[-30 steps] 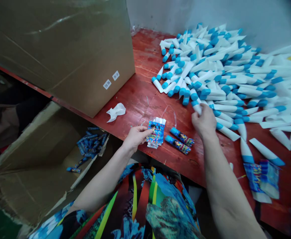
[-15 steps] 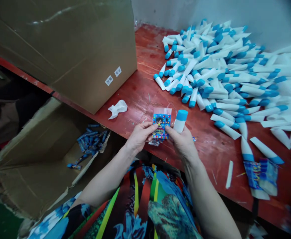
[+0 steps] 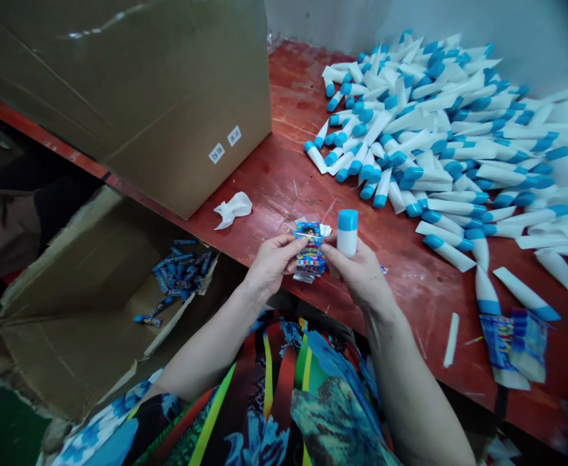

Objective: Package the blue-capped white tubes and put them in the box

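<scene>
Between my two hands is a small blue printed plastic wrapper (image 3: 310, 251) with clear ends, its upper part crumpled. My left hand (image 3: 275, 260) pinches its left side between thumb and fingers. At its right edge is the thumb of my right hand (image 3: 361, 277), and whether it grips the wrapper firmly I cannot tell. That same hand also holds a white tube with a blue cap (image 3: 347, 234), upright, cap on top. The tube's lower end is hidden by my fingers.
A large pile of white tubes with blue caps (image 3: 400, 139) covers the back right of the red table (image 3: 284, 188). At left stands a big cardboard box (image 3: 177, 123). An open carton (image 3: 65, 336) below holds blue wrapped tubes (image 3: 182, 272). Blue wrappers (image 3: 526, 343) lie at right.
The wrapper was flat with its picture facing up; now it is crumpled and narrower. The capped tube in my right hand has tilted more upright.
</scene>
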Demonstrator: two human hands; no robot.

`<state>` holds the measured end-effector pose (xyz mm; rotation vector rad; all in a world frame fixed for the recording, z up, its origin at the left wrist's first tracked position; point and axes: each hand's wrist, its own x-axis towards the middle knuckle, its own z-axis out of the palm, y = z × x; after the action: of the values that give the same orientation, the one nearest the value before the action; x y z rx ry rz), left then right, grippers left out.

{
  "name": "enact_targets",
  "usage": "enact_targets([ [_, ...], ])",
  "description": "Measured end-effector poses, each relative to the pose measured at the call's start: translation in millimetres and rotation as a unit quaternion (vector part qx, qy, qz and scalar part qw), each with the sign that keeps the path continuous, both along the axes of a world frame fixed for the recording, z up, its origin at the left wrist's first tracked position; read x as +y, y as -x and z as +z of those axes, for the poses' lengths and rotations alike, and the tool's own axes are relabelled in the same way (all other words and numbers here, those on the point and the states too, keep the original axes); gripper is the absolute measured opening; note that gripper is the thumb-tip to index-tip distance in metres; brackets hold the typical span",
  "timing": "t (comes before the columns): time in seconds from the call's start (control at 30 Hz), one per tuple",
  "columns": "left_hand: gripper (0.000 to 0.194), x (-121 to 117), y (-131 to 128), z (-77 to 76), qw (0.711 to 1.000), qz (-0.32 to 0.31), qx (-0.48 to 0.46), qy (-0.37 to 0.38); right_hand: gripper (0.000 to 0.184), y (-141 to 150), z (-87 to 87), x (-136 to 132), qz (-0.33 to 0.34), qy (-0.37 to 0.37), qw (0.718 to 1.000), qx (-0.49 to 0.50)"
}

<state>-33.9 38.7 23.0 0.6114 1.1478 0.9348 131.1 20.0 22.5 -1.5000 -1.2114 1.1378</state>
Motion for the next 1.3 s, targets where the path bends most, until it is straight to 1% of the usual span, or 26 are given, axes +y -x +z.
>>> enact_targets([
  [0.07, 0.038, -1.9, -7.4, 0.2, 1.000, -0.013, -0.018, 0.013, 0.037, 3.5, -1.8, 2.3, 0.004, 0.028, 0.997, 0.070],
  [0.2, 0.044, -5.4, -21.4, -4.5, 1.000, 0.002, -0.006, 0.031, 0.038, 8.9, -11.7, 4.0, -0.040, 0.031, 0.994, 0.095],
  [0.3, 0.047, -6.9, -29.2, -7.1, 0.999, 0.024, 0.004, 0.038, 0.034, 11.4, -17.2, 3.2, -0.066, 0.013, 0.995, 0.080],
  [0.37, 0.048, -6.9, -32.3, -8.2, 0.998, 0.033, -0.004, 0.045, 0.030, 13.1, -17.3, 2.7, -0.073, -0.003, 0.996, 0.056],
  [0.53, 0.048, -5.8, -32.1, -11.5, 0.994, -0.008, -0.074, 0.075, 0.022, 16.6, -14.4, 3.0, -0.106, -0.054, 0.993, -0.007],
  [0.6, 0.047, -5.5, -30.4, -12.1, 0.993, -0.022, -0.086, 0.080, 0.025, 16.1, -17.0, 3.3, -0.098, -0.046, 0.994, 0.009],
  [0.7, 0.047, -5.1, -28.3, -11.6, 0.995, -0.014, -0.074, 0.065, 0.035, 11.4, -23.6, 1.9, -0.070, 0.018, 0.994, 0.081],
  [0.77, 0.048, -4.3, -27.4, -11.1, 0.998, 0.023, -0.044, 0.048, 0.043, 6.1, -25.9, -2.2, -0.051, 0.039, 0.991, 0.115],
  [0.83, 0.049, -3.1, -26.6, -11.3, 0.997, 0.072, -0.007, 0.033, 0.047, 0.4, -24.5, -9.8, -0.022, 0.018, 0.990, 0.135],
  [0.9, 0.051, -1.6, -26.0, -12.0, 0.994, 0.105, 0.020, 0.026, 0.049, -3.7, -19.8, -20.4, 0.025, 0.000, 0.990, 0.139],
  [0.97, 0.053, 0.0, -25.8, -12.7, 0.992, 0.118, 0.032, 0.032, 0.046, -4.8, -14.0, -31.9, 0.058, -0.010, 0.994, 0.087],
  [1.03, 0.053, 1.4, -26.2, -13.1, 0.990, 0.126, 0.036, 0.044, 0.039, -3.0, -9.7, -41.7, 0.077, -0.024, 0.997, -0.003],
  [1.1, 0.051, 2.1, -27.0, -13.3, 0.989, 0.136, 0.038, 0.051, 0.036, 0.2, -8.3, -48.0, 0.086, -0.043, 0.992, -0.078],
  [1.17, 0.050, 1.9, -27.5, -13.6, 0.988, 0.139, 0.038, 0.046, 0.037, 2.6, -9.8, -50.4, 0.083, -0.050, 0.987, -0.128],
  [1.3, 0.050, -0.3, -25.7, -14.4, 0.992, 0.117, 0.031, 0.024, 0.042, 2.3, -16.4, -48.5, 0.042, -0.053, 0.970, -0.236],
])
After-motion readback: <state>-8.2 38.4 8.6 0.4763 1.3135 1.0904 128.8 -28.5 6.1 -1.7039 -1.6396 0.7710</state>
